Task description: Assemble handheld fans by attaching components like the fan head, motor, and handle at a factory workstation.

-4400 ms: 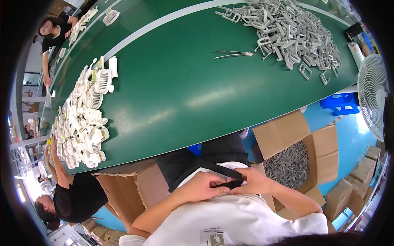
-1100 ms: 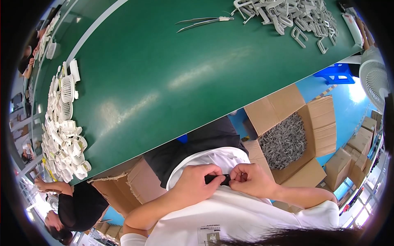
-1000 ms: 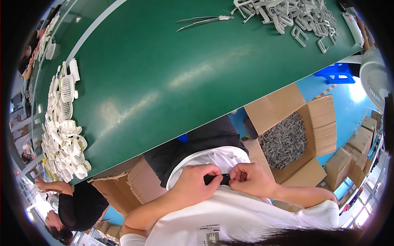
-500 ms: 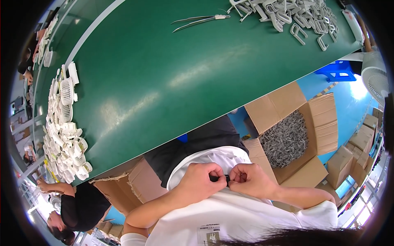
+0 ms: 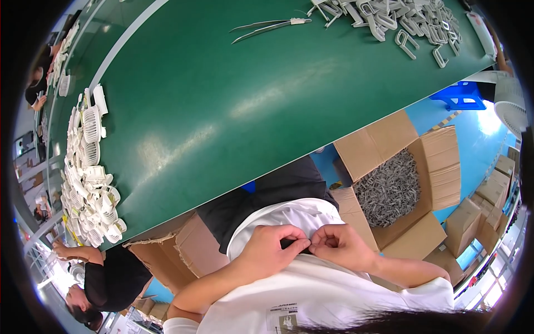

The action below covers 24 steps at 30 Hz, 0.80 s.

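Just in front of my white shirt, my left hand is closed in a pinch around a small black piece. Its kind cannot be made out, since my fingers cover most of it. Thumb and fingertips of my right hand are also pinched, meeting the left fingertips at the piece's right end. Both hands are held low over my lap, away from the green table.
Metal tweezers and a heap of grey plastic clips lie on the table's far side. White grille-like parts pile up at left, near a person in black. Grey pieces fill an open carton at right.
My fingertips have come closer together, and less of the black piece shows between them. The view has shifted slightly; the table things stay as they were.
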Tool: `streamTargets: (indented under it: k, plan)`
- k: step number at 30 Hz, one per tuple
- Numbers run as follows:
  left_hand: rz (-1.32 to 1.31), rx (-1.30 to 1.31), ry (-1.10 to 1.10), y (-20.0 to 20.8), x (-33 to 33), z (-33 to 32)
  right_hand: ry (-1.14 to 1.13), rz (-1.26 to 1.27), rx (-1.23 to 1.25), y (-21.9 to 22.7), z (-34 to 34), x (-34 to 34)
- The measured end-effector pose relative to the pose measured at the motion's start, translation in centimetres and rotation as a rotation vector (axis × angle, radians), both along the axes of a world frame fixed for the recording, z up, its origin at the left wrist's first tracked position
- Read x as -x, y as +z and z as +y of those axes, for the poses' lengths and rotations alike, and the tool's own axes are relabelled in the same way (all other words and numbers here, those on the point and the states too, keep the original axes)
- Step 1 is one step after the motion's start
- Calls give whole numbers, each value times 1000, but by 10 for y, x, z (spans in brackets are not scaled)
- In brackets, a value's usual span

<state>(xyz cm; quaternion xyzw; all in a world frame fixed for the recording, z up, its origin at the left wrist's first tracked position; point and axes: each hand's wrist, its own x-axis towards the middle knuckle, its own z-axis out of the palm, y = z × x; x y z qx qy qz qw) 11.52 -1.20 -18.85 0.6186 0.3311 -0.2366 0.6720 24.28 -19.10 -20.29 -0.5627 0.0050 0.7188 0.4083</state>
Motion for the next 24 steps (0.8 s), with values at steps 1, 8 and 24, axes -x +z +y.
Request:
streamTargets:
  k: [1,8,24]
  plan:
    - [-58,-69,-33,2,1,-1,-56,40,-11,-2,-2,0]
    - [-232,-233,-56,13,7,-2,-10,33,-23,-3,-3,0]
    - [-96,-63,139,4,17,-22,84,-337,-1,17,6,11]
